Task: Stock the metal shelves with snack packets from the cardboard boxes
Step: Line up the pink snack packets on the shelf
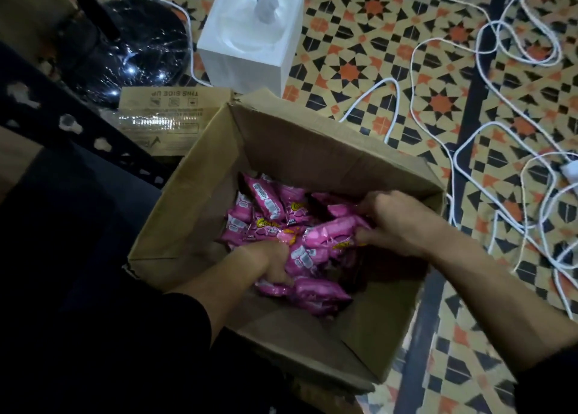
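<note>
Head camera: pink snack packets [266, 201] are heaped at the bottom of an open cardboard box [281, 144]. Several are gripped by the left hand [270, 265] toward the box's near wall, and one is pinched by the right hand [397, 223] at its right wall. A tissue box [250, 48] is seen beyond the far corner.

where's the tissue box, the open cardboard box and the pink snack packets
tissue box [247, 69]: head view, on its white front side
cardboard box [312, 151]: head view, on the inside of its far wall
pink snack packets [325, 237]: head view, on the packet atop the pile
</note>
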{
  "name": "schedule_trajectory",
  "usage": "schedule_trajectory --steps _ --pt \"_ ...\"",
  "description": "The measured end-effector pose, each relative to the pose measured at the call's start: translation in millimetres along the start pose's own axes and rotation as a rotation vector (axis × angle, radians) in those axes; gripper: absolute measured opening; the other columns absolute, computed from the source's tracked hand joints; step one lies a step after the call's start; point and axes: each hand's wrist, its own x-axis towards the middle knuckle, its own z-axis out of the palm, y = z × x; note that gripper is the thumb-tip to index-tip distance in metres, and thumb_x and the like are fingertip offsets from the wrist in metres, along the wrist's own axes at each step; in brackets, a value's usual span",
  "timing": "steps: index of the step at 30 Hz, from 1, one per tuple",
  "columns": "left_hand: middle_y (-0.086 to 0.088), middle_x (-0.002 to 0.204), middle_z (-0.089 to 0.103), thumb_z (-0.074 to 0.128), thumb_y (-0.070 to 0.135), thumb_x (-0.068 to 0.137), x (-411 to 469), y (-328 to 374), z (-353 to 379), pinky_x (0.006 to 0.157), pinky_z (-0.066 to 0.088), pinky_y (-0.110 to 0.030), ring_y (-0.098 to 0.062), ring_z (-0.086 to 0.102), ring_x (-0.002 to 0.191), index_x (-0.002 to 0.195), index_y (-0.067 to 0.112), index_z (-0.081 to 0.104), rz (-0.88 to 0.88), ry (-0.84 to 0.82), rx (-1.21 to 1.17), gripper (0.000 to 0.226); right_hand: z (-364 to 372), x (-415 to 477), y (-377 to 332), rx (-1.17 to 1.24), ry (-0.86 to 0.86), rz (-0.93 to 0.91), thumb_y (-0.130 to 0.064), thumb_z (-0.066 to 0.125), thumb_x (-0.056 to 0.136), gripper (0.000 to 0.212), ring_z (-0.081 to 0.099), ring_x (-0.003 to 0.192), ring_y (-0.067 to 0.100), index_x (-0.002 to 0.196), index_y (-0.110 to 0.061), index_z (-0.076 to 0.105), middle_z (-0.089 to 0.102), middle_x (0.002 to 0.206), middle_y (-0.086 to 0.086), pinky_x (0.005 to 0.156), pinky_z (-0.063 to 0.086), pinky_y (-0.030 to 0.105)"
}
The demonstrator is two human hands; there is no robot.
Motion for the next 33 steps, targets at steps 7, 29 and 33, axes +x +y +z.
schedule_trajectory --steps 7,29,33 --pt "-0.008 0.139 0.053 0.075 0.044 0.082 3 15 17 0.098 0.045 -0.035 -0.029 0.054 0.121 0.138 0.01 0.049 -0.064 -0.152 0.163 0.071 27 -32 8 -0.044 0.368 0.096 -0.055 0.053 0.076 0.05 0.068 0.099 0.028 0.099 -0.018 0.079 0.072 0.109 0.005 0.099 0.038 0.039" --pt "-0.012 0.138 0.052 0.067 0.02 0.086 -26 20 -14 0.071 0.049 -0.029 -0.025 0.062 0.099 0.148 0.002 0.028 -0.297 -0.192 0.259 0.076 30 7 -11 -0.115 0.461 0.169 -0.064 0.058 0.084 0.048 0.066 0.091 0.025 0.098 -0.02 0.072 0.068 0.101 0.0 0.078 0.042 0.034" --pt "-0.007 0.131 0.056 0.061 0.023 0.085 -33 20 -28 0.098 0.048 -0.039 -0.026 0.059 0.112 0.133 0.011 0.053 -0.236 -0.191 0.445 0.049 29 12 -15 -0.077 0.495 0.163 -0.062 0.059 0.084 0.046 0.067 0.087 0.025 0.095 -0.019 0.073 0.069 0.1 0.001 0.077 0.044 0.035"
